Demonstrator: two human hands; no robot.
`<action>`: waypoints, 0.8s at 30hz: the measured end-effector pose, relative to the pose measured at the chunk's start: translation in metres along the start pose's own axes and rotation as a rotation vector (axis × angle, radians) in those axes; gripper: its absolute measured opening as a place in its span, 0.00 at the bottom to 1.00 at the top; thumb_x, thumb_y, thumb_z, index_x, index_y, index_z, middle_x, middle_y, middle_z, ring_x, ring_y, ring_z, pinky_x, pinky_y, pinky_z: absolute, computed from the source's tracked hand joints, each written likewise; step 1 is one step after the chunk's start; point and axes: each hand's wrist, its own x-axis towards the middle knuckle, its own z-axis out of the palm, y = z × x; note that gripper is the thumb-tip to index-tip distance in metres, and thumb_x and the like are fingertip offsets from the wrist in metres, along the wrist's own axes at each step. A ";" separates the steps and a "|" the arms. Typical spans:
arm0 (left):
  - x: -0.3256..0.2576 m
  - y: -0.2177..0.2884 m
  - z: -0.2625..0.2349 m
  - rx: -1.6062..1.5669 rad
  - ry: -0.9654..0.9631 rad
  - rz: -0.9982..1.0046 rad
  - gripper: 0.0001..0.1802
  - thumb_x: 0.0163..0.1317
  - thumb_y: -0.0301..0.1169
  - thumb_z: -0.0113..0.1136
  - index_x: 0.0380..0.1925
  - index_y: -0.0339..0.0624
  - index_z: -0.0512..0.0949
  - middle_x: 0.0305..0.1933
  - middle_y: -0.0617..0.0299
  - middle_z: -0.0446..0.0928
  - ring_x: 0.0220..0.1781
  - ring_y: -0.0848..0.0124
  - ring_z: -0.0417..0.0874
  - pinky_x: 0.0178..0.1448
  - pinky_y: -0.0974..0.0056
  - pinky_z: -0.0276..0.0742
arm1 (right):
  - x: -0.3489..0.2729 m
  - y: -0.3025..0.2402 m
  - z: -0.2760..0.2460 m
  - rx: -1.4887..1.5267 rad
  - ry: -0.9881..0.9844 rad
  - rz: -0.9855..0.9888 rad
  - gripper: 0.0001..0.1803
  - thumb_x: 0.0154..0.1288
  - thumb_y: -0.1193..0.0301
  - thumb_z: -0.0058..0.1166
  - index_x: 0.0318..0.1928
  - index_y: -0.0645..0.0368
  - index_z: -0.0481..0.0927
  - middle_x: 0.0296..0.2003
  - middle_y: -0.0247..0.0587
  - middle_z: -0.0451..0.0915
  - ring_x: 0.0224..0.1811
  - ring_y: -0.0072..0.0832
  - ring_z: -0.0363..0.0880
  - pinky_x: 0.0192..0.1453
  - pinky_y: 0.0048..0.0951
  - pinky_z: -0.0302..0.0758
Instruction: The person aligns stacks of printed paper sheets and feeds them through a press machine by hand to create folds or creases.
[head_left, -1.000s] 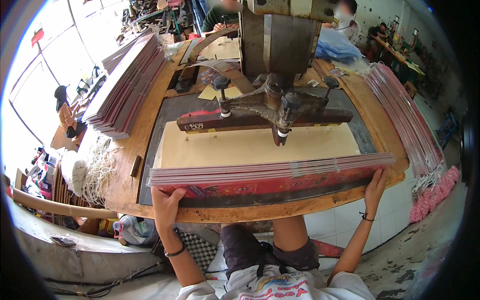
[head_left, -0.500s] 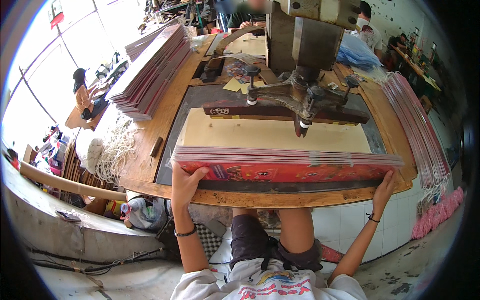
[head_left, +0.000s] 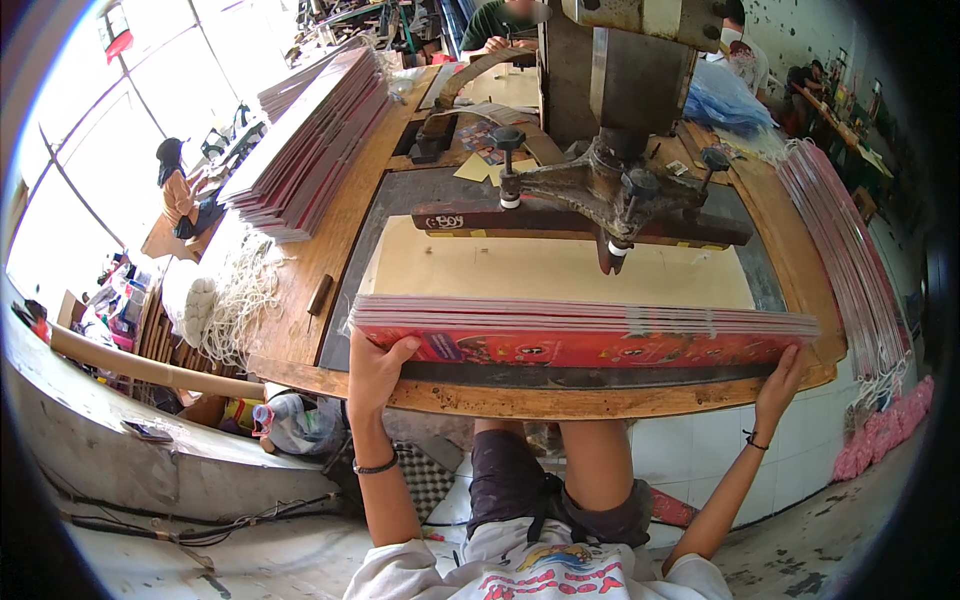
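Both my hands grip a stack of flat red paper bags [head_left: 580, 345], stood on its long side so that the pale layered edges face up. My left hand [head_left: 378, 368] is closed around the left end, thumb on the printed front. My right hand [head_left: 780, 385] holds the right end, its fingers partly hidden by the stack. Behind the stack lies a pale wooden board [head_left: 550, 268] on the dark press bed. Above the board is the press head [head_left: 610, 185], a three-armed metal piece over a long dark bar [head_left: 580, 225].
A tall pile of flat bags [head_left: 310, 140] lies on the table's left, near white cords [head_left: 235, 300] and a wooden-handled tool [head_left: 319, 295]. More bags with cords [head_left: 845, 250] lie at the right. Blue plastic [head_left: 725, 100] is behind. Other people work farther off.
The view has shifted slightly, so the whole scene sits a little differently. My hands keep the same hold on the stack, which remains in front of the board.
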 end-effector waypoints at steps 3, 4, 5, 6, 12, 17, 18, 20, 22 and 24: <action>0.001 0.002 0.007 -0.051 0.029 0.000 0.16 0.52 0.25 0.68 0.40 0.31 0.75 0.36 0.62 0.80 0.36 0.77 0.78 0.42 0.71 0.75 | 0.001 0.005 -0.001 0.029 -0.012 0.036 0.31 0.74 0.54 0.34 0.64 0.68 0.61 0.63 0.56 0.64 0.66 0.44 0.61 0.69 0.35 0.54; 0.000 0.003 0.007 -0.032 0.031 0.002 0.16 0.52 0.25 0.68 0.40 0.31 0.75 0.36 0.63 0.80 0.36 0.77 0.79 0.42 0.71 0.75 | 0.001 0.006 -0.001 0.039 -0.012 0.042 0.31 0.74 0.54 0.34 0.64 0.68 0.61 0.63 0.56 0.64 0.66 0.44 0.61 0.69 0.35 0.54; 0.000 0.003 0.007 -0.014 0.033 0.004 0.16 0.52 0.25 0.68 0.39 0.31 0.75 0.36 0.63 0.80 0.36 0.77 0.79 0.42 0.71 0.75 | 0.001 0.005 -0.001 0.041 -0.008 0.046 0.31 0.74 0.54 0.34 0.64 0.68 0.61 0.63 0.55 0.64 0.66 0.43 0.61 0.69 0.35 0.54; 0.000 0.004 0.006 0.005 0.035 0.006 0.16 0.52 0.25 0.68 0.39 0.31 0.75 0.36 0.63 0.80 0.36 0.76 0.79 0.42 0.71 0.75 | 0.000 0.003 -0.001 0.044 -0.004 0.050 0.31 0.74 0.54 0.34 0.64 0.69 0.61 0.63 0.55 0.64 0.66 0.43 0.61 0.69 0.35 0.54; 0.000 0.002 0.005 -0.008 0.058 -0.017 0.17 0.51 0.28 0.70 0.37 0.30 0.76 0.35 0.62 0.80 0.36 0.76 0.79 0.41 0.71 0.76 | 0.001 0.012 0.000 0.070 -0.022 0.090 0.31 0.74 0.55 0.34 0.64 0.69 0.61 0.63 0.54 0.64 0.66 0.40 0.61 0.69 0.34 0.54; 0.001 -0.002 -0.002 -0.001 0.023 -0.024 0.19 0.49 0.30 0.72 0.37 0.30 0.76 0.34 0.63 0.80 0.34 0.77 0.80 0.38 0.71 0.77 | 0.001 0.017 -0.001 0.108 -0.010 0.117 0.33 0.74 0.54 0.34 0.66 0.69 0.57 0.66 0.52 0.60 0.69 0.38 0.57 0.71 0.32 0.50; 0.001 0.001 0.002 -0.014 0.050 -0.029 0.20 0.48 0.31 0.73 0.37 0.30 0.76 0.33 0.63 0.80 0.34 0.77 0.80 0.38 0.71 0.77 | 0.001 0.023 -0.002 0.110 -0.028 0.112 0.33 0.74 0.53 0.34 0.66 0.68 0.57 0.67 0.51 0.59 0.69 0.37 0.57 0.71 0.32 0.50; 0.002 0.009 0.009 0.121 0.115 -0.138 0.34 0.43 0.50 0.73 0.37 0.32 0.72 0.35 0.65 0.75 0.36 0.78 0.73 0.41 0.71 0.71 | 0.000 0.031 -0.003 0.081 -0.004 0.108 0.33 0.74 0.53 0.34 0.67 0.68 0.57 0.67 0.51 0.58 0.70 0.37 0.56 0.71 0.32 0.50; 0.004 0.006 0.009 0.039 0.099 -0.050 0.29 0.44 0.41 0.75 0.36 0.31 0.73 0.34 0.63 0.78 0.35 0.77 0.78 0.40 0.71 0.76 | -0.001 0.023 -0.004 0.075 0.020 0.137 0.34 0.74 0.51 0.34 0.67 0.67 0.56 0.67 0.51 0.58 0.70 0.37 0.56 0.72 0.32 0.50; 0.005 0.001 0.011 0.009 0.105 0.001 0.30 0.43 0.41 0.77 0.36 0.32 0.72 0.34 0.64 0.77 0.34 0.77 0.78 0.40 0.71 0.76 | -0.003 0.014 -0.002 0.113 0.050 0.153 0.33 0.75 0.54 0.33 0.67 0.69 0.56 0.67 0.52 0.56 0.70 0.38 0.54 0.72 0.34 0.49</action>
